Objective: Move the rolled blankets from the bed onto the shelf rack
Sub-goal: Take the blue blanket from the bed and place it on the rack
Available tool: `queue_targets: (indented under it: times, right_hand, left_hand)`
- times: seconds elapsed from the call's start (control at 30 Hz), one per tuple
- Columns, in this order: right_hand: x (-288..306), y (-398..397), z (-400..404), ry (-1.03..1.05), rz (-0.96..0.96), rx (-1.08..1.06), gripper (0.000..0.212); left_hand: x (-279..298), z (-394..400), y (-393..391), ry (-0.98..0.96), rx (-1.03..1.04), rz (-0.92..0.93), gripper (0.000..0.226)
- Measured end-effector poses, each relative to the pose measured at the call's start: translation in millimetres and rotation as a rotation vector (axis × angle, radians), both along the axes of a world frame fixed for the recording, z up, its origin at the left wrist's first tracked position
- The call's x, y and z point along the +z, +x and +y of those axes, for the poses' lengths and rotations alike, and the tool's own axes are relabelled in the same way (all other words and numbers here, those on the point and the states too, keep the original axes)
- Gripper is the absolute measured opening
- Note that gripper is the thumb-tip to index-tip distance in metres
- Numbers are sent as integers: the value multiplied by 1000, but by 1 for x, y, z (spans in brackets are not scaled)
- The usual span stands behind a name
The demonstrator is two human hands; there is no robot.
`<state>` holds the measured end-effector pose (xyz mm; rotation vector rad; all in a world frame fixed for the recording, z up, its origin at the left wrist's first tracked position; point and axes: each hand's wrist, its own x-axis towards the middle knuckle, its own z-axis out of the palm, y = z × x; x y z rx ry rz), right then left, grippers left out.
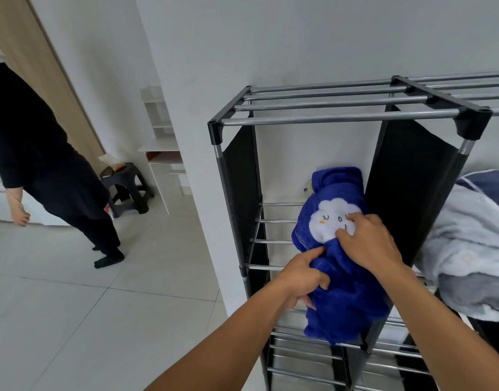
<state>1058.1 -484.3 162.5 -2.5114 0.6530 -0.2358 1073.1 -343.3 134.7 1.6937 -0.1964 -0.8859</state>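
Note:
A rolled blue blanket with a white cloud patch lies on the second tier of the shelf rack, inside its left compartment against the black fabric divider. My left hand grips the blanket's left side near the front. My right hand presses on its top, fingertips on the white patch. In the right compartment sits a grey and white blanket, partly cut off by the frame edge. The bed is out of view.
The rack stands against a white wall, with metal bars and black fabric side panels. Lower tiers show below. A person in black stands on the tiled floor at left, near a black stool.

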Motion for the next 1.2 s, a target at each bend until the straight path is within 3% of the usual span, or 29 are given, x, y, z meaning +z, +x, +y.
queue_targets:
  times: [0.23,0.77,0.9,1.07,1.2]
  right_hand:
    - [7,-17,0,-105,-55,0,51]
    - [-25,-19,-7,-151,97,109,52]
    - [-16,-43,-3,-166,17,135,51]
    - [-10,-99,-3,-173,-90,119,41]
    - [-6,-164,-14,-130,-26,65,46]
  left_hand:
    - [1,-15,-5,-47,29,-36,79]
    - [-6,-6,-23,106,-15,-43,79]
    - [-4,6,-34,137,28,-128,73]
    - [3,15,-63,156,194,-364,42]
    - [11,11,-98,121,201,-475,34]
